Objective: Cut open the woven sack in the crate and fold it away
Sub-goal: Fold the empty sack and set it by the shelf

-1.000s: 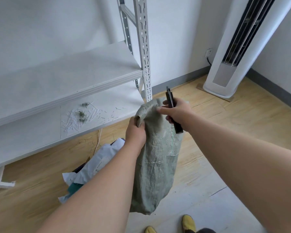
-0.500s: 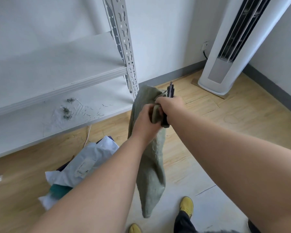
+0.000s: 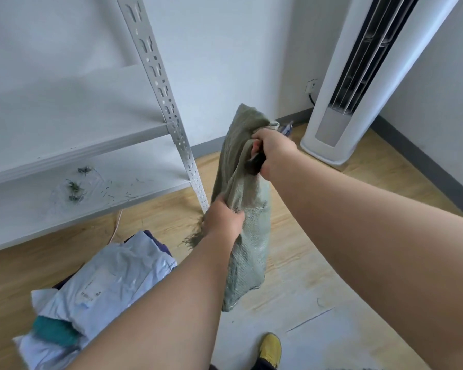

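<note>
Gripping now: sack (image 3: 247, 236) held lower by left hand (image 3: 222, 220) than earlier.
Right hand (image 3: 274, 153): clutching sack top and dark tool (image 3: 254, 164).
Writing: parcel (image 3: 112, 279) label unreadable.

Bare forearms, sleeveless; yellow shoe (image 3: 271, 348), dark trousers.

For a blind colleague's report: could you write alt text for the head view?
Two bare hands hold up a green woven sack: the right hand grips its top along with a dark tool, the left hand grips its middle. Behind stands a white metal shelf.
</note>
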`<state>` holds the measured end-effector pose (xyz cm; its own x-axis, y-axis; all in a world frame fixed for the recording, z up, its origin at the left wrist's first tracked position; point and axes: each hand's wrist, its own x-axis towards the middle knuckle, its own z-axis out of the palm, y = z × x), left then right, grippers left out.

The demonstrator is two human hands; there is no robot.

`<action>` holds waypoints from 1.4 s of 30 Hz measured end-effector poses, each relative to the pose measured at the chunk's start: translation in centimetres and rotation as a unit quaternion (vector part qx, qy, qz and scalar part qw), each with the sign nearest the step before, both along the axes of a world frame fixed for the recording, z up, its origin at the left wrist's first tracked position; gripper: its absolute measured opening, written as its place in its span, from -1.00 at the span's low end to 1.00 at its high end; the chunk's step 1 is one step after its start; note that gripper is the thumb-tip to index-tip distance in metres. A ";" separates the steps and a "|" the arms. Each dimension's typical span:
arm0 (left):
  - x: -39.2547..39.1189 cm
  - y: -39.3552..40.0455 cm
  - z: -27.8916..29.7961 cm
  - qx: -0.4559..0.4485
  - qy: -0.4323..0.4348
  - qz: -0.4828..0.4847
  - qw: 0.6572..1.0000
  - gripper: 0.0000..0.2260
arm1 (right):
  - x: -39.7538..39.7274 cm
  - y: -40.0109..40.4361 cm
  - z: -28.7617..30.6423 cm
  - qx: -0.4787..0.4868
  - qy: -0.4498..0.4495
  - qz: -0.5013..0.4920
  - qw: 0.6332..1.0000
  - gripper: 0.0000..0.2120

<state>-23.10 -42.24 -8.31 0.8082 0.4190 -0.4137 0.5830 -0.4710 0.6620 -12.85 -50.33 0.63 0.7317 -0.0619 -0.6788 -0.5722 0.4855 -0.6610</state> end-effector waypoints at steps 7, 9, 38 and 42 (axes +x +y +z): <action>4.1 -0.4 -0.6 -0.233 0.009 0.144 0.962 -0.90 | 2.2 -3.4 -0.8 -0.125 -0.164 0.176 0.963 -0.53; 6.1 0.1 -1.3 -0.272 0.030 0.180 0.945 -0.89 | 3.2 -4.9 -2.2 -0.221 -0.136 0.189 0.947 -0.56; 27.6 -4.8 -1.0 -0.549 0.125 0.243 0.790 -0.77 | 19.1 -7.5 -11.8 -0.042 0.218 -0.008 0.975 -0.65; 28.6 -3.4 -1.8 -0.307 0.140 0.360 0.870 -0.55 | 21.3 -8.2 -12.1 -0.111 0.164 0.007 0.980 -0.72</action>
<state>5.54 -45.62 -10.07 0.2593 0.4054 -0.8766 0.7585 0.4764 0.4447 8.48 -58.52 -11.42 0.4783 -0.2255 -0.8487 -0.7772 0.3412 -0.5287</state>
